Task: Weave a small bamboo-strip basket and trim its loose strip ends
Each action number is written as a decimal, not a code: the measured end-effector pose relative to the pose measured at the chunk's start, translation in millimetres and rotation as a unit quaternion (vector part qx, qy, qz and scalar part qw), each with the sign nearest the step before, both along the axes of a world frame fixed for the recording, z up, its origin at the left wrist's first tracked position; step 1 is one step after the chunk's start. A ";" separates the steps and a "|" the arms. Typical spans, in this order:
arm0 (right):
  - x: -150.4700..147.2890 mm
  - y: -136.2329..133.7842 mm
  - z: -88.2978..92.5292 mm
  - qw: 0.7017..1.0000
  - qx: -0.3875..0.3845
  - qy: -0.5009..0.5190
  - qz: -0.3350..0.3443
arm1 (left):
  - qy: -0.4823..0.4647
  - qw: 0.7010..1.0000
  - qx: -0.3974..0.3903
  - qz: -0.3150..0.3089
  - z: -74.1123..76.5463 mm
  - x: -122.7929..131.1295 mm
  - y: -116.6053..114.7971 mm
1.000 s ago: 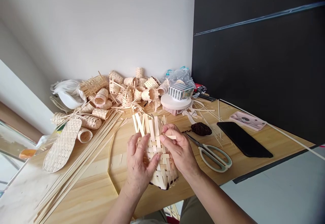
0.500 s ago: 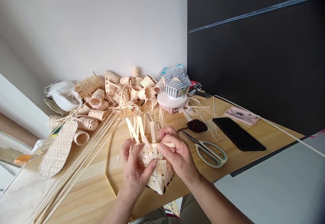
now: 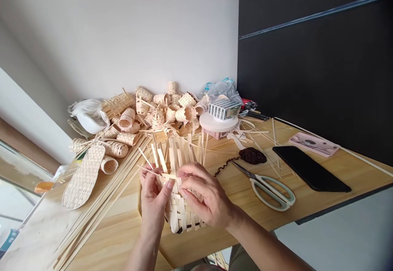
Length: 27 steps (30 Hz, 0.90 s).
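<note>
A half-woven bamboo basket (image 3: pixel 181 211) with loose upright strips (image 3: pixel 176 152) stands near the front edge of the wooden table (image 3: pixel 123 230). My left hand (image 3: pixel 152 201) grips its left side, thumb pressed against the weave. My right hand (image 3: pixel 204 195) is curled over the right side, its fingers pinching a thin horizontal bamboo strip (image 3: pixel 153 171) that runs across the uprights at the rim.
A pile of small woven baskets (image 3: pixel 153 113) lies at the back. Long bamboo strips (image 3: pixel 101 205) and a woven sole shape (image 3: pixel 82 177) lie left. Scissors (image 3: pixel 270 187), a dark yarn ball (image 3: pixel 252 155), a black phone (image 3: pixel 310 173) and a round white box (image 3: pixel 218 123) sit right.
The basket has been turned and tilted more upright between my hands. The horizontal strip's free end now points left instead of right, and my right hand has shifted left over the rim.
</note>
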State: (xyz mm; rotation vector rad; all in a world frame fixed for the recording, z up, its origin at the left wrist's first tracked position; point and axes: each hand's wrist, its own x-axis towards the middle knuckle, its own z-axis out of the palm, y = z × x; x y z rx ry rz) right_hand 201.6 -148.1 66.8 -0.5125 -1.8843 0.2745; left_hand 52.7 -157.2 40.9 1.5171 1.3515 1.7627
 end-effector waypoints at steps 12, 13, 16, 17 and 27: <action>-8.5 10.3 9.0 0.990 -0.059 -0.061 -0.112 | -0.164 0.976 -0.041 -0.136 -15.8 -21.2 3.2; -8.1 9.8 11.4 0.990 -0.068 -0.064 -0.110 | -0.158 0.977 -0.043 -0.137 -16.4 -22.3 3.1; -5.9 9.1 19.4 0.989 -0.080 -0.069 -0.107 | -0.144 0.979 -0.051 -0.134 -15.8 -24.9 1.8; -5.1 9.2 22.0 0.988 -0.080 -0.075 -0.105 | -0.130 0.981 -0.056 -0.133 -14.2 -25.6 1.3; -5.0 13.9 40.9 0.961 -0.192 -0.166 -0.114 | 0.078 0.995 0.016 -0.062 1.3 -27.6 2.8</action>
